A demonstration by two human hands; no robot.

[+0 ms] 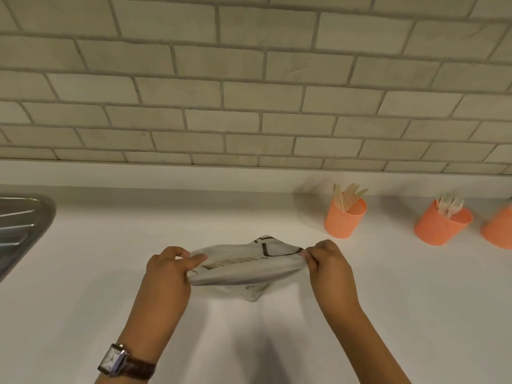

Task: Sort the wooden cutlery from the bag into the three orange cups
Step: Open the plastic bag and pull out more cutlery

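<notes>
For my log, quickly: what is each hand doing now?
Left hand: closed, pinching the crumpled white paper bag at its left edge.
Right hand: closed, pinching its right edge.

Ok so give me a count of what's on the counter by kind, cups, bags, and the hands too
Orange cups: 3, one with knives, one with forks, one cut off at the right edge
Bags: 1, the bag, pulled open between the left hand and right hand
Hands: 2
Total: 6

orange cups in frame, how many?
3, all at the right on the counter: one cup with knives, one cup with forks, and a third cup cut off by the right edge, contents unseen.
</notes>
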